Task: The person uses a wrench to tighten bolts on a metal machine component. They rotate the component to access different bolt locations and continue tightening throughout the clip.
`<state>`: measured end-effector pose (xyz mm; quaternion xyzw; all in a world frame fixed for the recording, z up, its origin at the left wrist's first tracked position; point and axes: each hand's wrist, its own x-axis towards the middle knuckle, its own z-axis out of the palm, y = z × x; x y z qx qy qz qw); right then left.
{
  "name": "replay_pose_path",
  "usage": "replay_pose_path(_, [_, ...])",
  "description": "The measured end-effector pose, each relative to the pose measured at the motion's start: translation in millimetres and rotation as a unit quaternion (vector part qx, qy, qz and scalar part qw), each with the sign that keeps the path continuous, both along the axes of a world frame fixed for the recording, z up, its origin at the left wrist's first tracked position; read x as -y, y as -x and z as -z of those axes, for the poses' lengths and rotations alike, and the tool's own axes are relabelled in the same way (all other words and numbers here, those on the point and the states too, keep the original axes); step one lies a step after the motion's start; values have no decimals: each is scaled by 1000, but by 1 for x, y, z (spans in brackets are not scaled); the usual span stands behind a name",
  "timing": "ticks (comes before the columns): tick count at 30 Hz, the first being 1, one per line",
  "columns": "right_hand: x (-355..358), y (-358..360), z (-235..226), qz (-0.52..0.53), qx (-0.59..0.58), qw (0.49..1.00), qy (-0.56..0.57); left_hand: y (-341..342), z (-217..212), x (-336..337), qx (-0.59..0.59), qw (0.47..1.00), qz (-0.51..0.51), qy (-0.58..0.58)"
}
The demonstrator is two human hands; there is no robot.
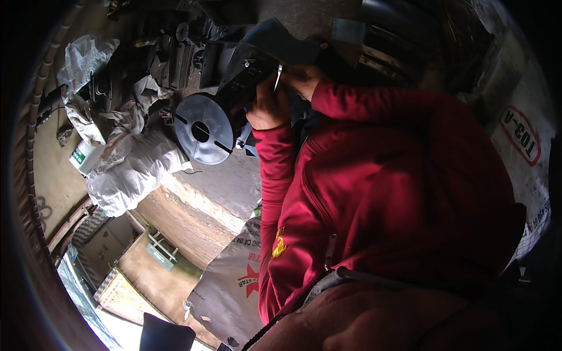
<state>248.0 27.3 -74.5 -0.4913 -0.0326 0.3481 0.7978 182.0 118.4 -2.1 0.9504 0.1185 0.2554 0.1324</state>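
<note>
1. A slim, bright metal piece [278, 78] is seen between the left hand [268, 109] and the right hand [302, 81], in the upper middle of the view.
2. From the left fingers, the piece is found on the upper side; from the right fingers, on the left. Both hands are placed close to it, and its upper part is set just beside the right fingertips; which hand is nearer overall cannot be told.
3. The long axis of the piece is run nearly up and down the view. The upper end is tipped slightly to the right; the lower end is pointed down and slightly left, toward the left hand.
4. The fingers of both hands are curled inward, but their tips are partly hidden in shadow. By which hand the piece is gripped, or whether by both, cannot be told.
5. To the left of the hands, a dark block [249, 73] is seen, and below it a grey slotted disc [218, 126] is turned face outward.
</note>
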Motion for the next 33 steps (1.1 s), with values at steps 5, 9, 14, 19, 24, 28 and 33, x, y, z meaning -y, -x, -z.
replay_pose_path(5, [2,-2,-5,-9,-14,999,-30,-1,-5,-7,1,998,42,39])
replay_pose_path(9, [2,2,-6,6,9,1000,-17,3,-6,-9,-19,996,47,76])
replay_pose_path(14, [4,-4,-3,-36,-24,999,-5,0,1,0,-13,999,-35,30])
replay_pose_path(19, [7,-5,-10,-31,-44,999,1,-3,4,0,-1,999,-44,24])
replay_pose_path(24, [6,-6,-12,-21,-29,999,-20,-3,0,0,21,1000,-9,12])
replay_pose_path(28, [8,-9,-16,-27,-2,998,49,17,-23,14,19,996,-24,85])
replay_pose_path(33, [12,-9,-24,-73,-102,991,50,26,-27,6,99,994,49,5])
